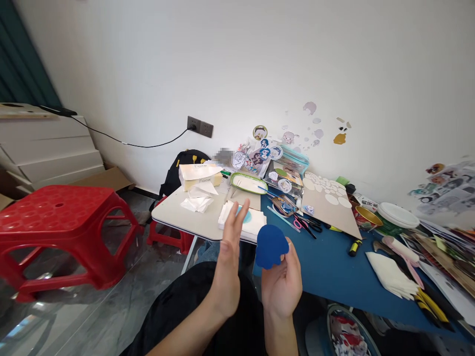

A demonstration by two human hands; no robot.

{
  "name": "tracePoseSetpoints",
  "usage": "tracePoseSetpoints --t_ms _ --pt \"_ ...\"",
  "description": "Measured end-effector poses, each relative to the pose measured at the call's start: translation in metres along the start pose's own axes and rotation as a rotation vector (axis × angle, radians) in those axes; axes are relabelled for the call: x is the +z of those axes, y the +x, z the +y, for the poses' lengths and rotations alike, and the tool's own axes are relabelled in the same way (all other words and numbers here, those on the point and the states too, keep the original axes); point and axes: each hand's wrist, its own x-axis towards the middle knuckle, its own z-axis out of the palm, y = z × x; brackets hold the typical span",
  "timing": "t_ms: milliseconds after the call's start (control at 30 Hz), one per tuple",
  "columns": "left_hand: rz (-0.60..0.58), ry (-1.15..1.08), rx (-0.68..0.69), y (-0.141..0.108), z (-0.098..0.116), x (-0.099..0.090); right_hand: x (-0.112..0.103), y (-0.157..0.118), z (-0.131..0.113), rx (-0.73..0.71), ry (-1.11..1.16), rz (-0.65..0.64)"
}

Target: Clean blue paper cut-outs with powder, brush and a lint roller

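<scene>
A flat blue cutout with a scalloped lower edge (pixel 272 245) is pinched in my right hand (pixel 284 284), held up above my lap near the table's front edge. What it is made of I cannot tell. My left hand (pixel 230 267) is raised just left of it, fingers stretched out, palm turned toward the cutout and apart from it. Behind my left hand lies a white stack of tissue or cloth (pixel 256 221) with a light blue round patch (pixel 245 215) on top.
A tissue pack (pixel 200 178), green-rimmed tray (pixel 248 183), scissors (pixel 306 225), a board with white ovals (pixel 330 202), a yellow-black cutter (pixel 355 247), a folded white cloth (pixel 391 274) and tubs (pixel 397 217) crowd the table. A red stool (pixel 59 212) stands left; a bin (pixel 328 326) is below right.
</scene>
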Motion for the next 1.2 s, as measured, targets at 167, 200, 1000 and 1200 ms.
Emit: tracePoseSetpoints --t_ms 167,200,1000,1200 --pt "0.148 0.076 0.093 0.01 0.006 -0.006 -0.004 0.002 0.003 -0.047 -0.061 0.016" --pt "0.144 0.132 0.105 0.01 0.007 -0.007 -0.004 0.002 0.003 -0.083 -0.099 0.006" --pt "-0.14 0.567 -0.224 0.01 -0.001 -0.006 -0.023 0.014 0.0 -0.822 -1.274 -0.316" --pt "-0.173 0.771 -0.188 0.007 0.0 -0.003 -0.024 0.014 0.003 -0.791 -1.284 -0.308"
